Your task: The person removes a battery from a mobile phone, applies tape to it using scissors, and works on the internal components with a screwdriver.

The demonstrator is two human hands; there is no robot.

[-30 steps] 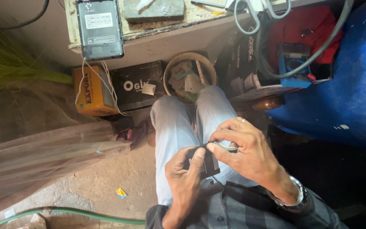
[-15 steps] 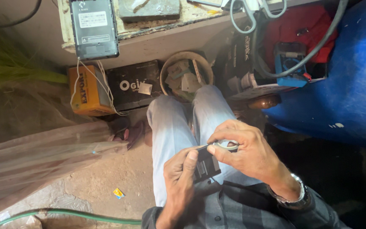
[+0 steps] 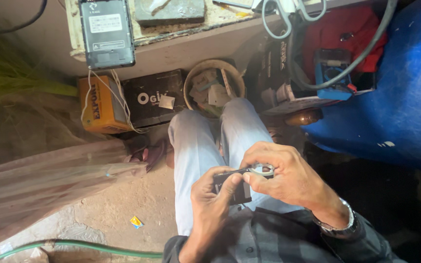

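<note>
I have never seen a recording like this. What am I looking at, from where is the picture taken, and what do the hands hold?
The picture comes from a camera on a person's head, looking down at their lap. No machine is here. The left hand grips a small dark flat object. The right hand holds a small clear ring-shaped thing, perhaps tape, against it. Above, a ledge carries a tablet lying back-up and scissors. Below it stand a round basket of scraps and an orange box.
</note>
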